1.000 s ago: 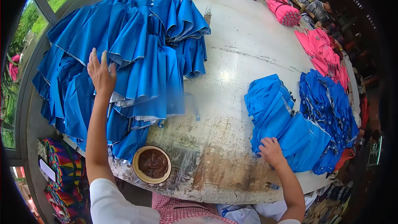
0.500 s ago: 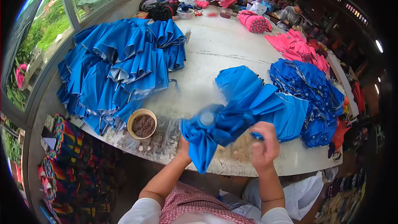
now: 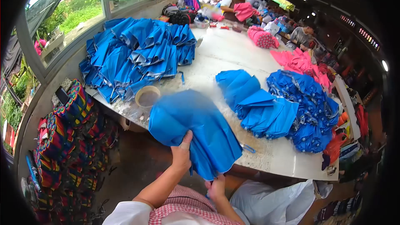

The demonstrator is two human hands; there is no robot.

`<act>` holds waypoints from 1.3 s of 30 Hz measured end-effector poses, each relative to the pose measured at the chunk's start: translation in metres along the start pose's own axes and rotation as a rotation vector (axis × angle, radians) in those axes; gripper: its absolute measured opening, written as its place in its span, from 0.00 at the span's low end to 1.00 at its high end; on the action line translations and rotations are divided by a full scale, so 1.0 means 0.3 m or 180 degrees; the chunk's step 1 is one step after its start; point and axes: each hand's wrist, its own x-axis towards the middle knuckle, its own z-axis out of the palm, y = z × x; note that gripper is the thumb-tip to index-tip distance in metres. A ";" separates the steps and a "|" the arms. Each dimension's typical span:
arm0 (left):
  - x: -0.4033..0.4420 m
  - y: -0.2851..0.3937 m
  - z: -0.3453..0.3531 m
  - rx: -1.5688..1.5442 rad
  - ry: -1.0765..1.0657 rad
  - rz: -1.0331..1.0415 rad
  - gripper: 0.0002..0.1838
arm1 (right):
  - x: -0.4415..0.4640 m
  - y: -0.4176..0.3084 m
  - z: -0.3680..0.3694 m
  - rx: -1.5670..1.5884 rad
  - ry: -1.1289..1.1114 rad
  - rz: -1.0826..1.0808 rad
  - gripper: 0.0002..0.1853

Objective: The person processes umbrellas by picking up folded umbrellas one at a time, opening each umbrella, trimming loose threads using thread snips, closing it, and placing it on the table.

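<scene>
A blue folding umbrella (image 3: 191, 129), its canopy partly loose and its top blurred, is held over the near table edge. My left hand (image 3: 181, 154) is closed on the canopy's left side, thumb lying on the fabric. Lower down, my right hand (image 3: 215, 186) is closed around the umbrella's bottom end; its grip is partly hidden. Just behind the canopy stands a round bowl (image 3: 148, 96), which held brown paste in the earlier view. Flattened blue umbrellas (image 3: 266, 114) overlap to the right of the held one.
Many loose blue umbrellas (image 3: 141, 52) are heaped at the table's left, by the windows. Rolled blue umbrellas (image 3: 306, 108) lie at the right, with pink ones (image 3: 298, 62) behind. Multicoloured bundles (image 3: 68, 116) are stacked low left. Two people work at the back.
The umbrella has turned from top toward me to bottom toward me, and its canopy hangs wider. My right hand has come down from the table onto its bottom end. The view has shifted left.
</scene>
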 end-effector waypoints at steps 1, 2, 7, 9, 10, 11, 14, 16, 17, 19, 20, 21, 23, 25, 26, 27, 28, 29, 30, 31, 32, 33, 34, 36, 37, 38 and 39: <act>0.002 0.022 0.015 0.0131 0.0207 0.0204 0.30 | -0.001 0.010 -0.027 0.0299 0.0006 0.0038 0.11; 0.010 0.065 0.031 0.0254 0.0410 0.0417 0.30 | -0.009 0.003 -0.069 0.0057 0.0056 0.0058 0.10; 0.093 0.344 -0.015 0.0720 0.0311 0.0761 0.28 | -0.058 -0.009 -0.280 -0.1250 -0.0642 0.0442 0.16; 0.115 0.324 -0.149 0.3135 -0.0582 0.1751 0.31 | -0.103 -0.019 -0.225 -0.1559 -0.1121 0.0342 0.16; 0.064 0.330 -0.084 0.3138 -0.0299 0.2932 0.31 | -0.117 -0.037 -0.170 -0.1377 -0.1334 0.0184 0.14; -0.003 0.354 -0.072 0.3096 -0.0139 0.3420 0.29 | -0.129 -0.062 -0.119 -0.1194 -0.1523 0.0007 0.12; -0.131 0.369 -0.101 0.2575 -0.0242 0.4011 0.20 | -0.192 -0.148 0.010 0.2348 -0.2309 0.2240 0.13; -0.159 0.323 -0.134 0.2495 -0.0804 0.2180 0.17 | -0.188 -0.150 0.059 0.2237 -0.2155 0.2079 0.12; -0.141 0.257 -0.127 0.2259 -0.0857 0.1176 0.17 | -0.173 -0.145 0.081 0.2169 -0.2092 0.2039 0.12; -0.082 0.170 -0.121 0.1477 -0.0939 -0.0354 0.19 | -0.078 -0.135 0.091 -0.0904 -0.1314 -0.0299 0.14; -0.070 0.149 -0.088 0.0948 -0.0879 -0.0379 0.19 | -0.041 -0.125 0.095 -0.2015 -0.0992 -0.1932 0.15; -0.055 0.135 -0.046 0.0414 -0.0831 -0.0400 0.19 | -0.033 -0.119 0.107 -0.2201 -0.0832 -0.2319 0.15; 0.003 0.140 0.001 -0.0162 -0.0759 -0.0362 0.20 | -0.035 -0.094 0.141 -0.2578 -0.0495 -0.3043 0.15; 0.055 0.146 -0.004 -0.0249 -0.0653 -0.0269 0.21 | -0.080 -0.093 0.195 -0.2274 -0.0591 -0.2796 0.14; 0.075 0.133 -0.009 -0.0451 -0.0636 -0.0168 0.20 | -0.112 -0.102 0.217 -0.2134 -0.0717 -0.2474 0.14; 0.083 0.132 -0.011 -0.0777 -0.0735 -0.0382 0.19 | -0.128 -0.103 0.233 -0.1989 -0.0851 -0.2163 0.14; 0.089 0.139 -0.013 -0.1099 -0.0832 -0.0579 0.18 | -0.134 -0.091 0.240 -0.0963 -0.1401 -0.1076 0.15; 0.097 0.148 -0.013 -0.1424 -0.0932 -0.0762 0.17 | -0.153 -0.093 0.243 0.0045 -0.1907 -0.0205 0.15; 0.113 0.159 -0.013 -0.1491 -0.0965 -0.0660 0.17 | -0.182 -0.107 0.250 0.1067 -0.2359 0.0679 0.16; 0.131 0.171 -0.015 -0.1555 -0.1003 -0.0558 0.16 | -0.198 -0.112 0.256 0.2099 -0.2747 0.1584 0.16; 0.147 0.183 -0.020 -0.1615 -0.1038 -0.0466 0.16 | -0.206 -0.093 0.259 0.2277 -0.2789 0.1775 0.18; 0.159 0.196 -0.024 -0.1674 -0.1070 -0.0383 0.16 | -0.214 -0.097 0.274 0.1649 -0.2513 0.1366 0.17; 0.161 0.235 -0.013 -0.1117 -0.0837 -0.0301 0.16 | -0.223 -0.113 0.289 0.1018 -0.2217 0.0956 0.17; 0.146 0.290 0.020 -0.0127 -0.0650 0.0130 0.18 | -0.219 -0.132 0.307 -0.0331 -0.1647 0.0025 0.15; 0.139 0.313 0.042 0.0461 -0.0491 0.0355 0.19 | -0.208 -0.123 0.314 -0.0884 -0.1489 -0.0628 0.15; 0.153 0.317 0.044 0.0671 -0.0458 0.0702 0.17 | -0.196 -0.108 0.326 -0.1423 -0.1326 -0.1289 0.15; 0.172 0.331 0.050 0.0428 -0.0467 0.0692 0.16 | -0.191 -0.097 0.341 -0.1949 -0.1156 -0.1955 0.15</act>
